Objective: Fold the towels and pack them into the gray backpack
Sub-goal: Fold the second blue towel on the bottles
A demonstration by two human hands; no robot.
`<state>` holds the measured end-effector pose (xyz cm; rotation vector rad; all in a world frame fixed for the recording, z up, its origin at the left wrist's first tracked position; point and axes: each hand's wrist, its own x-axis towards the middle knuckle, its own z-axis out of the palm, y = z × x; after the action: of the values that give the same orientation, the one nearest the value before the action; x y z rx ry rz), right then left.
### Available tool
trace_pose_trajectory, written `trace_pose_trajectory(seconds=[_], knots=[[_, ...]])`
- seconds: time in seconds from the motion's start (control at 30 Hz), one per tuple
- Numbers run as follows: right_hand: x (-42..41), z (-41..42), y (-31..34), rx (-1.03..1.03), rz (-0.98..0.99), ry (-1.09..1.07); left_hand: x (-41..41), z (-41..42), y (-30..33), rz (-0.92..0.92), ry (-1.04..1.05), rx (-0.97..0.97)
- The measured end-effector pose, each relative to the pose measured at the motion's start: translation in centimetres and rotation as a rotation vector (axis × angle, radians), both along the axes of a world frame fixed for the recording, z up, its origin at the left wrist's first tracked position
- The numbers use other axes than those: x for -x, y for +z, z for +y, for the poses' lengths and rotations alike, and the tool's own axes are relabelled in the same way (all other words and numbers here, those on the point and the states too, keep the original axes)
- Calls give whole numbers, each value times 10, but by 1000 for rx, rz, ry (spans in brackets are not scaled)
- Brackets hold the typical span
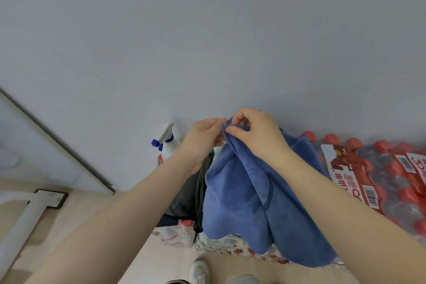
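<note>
- Towel first: blue, hanging mid-frame in loose folds, soft and light by the look.
- Left hand and right hand pinch its top edge, fingers closed on the hem.
- Best hold, I'd say: the corners.
- Gray backpack sits behind it, mostly hidden.

Matt, nubbly blue cloth towel; glossy plastic-wrapped bottles; smooth matt wall

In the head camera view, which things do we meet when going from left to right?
white pipe → spray bottle → left hand → right hand → packs of red-capped water bottles
</note>
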<state>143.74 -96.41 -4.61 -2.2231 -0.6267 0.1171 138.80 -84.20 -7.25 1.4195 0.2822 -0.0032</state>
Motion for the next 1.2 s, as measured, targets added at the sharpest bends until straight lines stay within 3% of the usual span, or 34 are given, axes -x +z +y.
trace_pose_trajectory(seconds=[0.33, 0.5, 0.6, 0.9, 1.07, 1.2], knots=[[3, -10, 3, 27, 12, -58, 3, 5, 13, -109, -82, -484], [9, -19, 10, 44, -16, -52, 15, 4, 33, -170, -174, -600], [17, -32, 18, -41, 82, 56, 25, -1, 38, -245, -201, -668], [49, -139, 27, 6, 177, 198, 77, -59, 46, -368, -83, -330], [89, -202, 11, 395, 22, 208, 129, -105, 55, -424, -43, -218], [130, -258, -3, 625, -91, 42, 175, -133, 54, -396, -32, -167]])
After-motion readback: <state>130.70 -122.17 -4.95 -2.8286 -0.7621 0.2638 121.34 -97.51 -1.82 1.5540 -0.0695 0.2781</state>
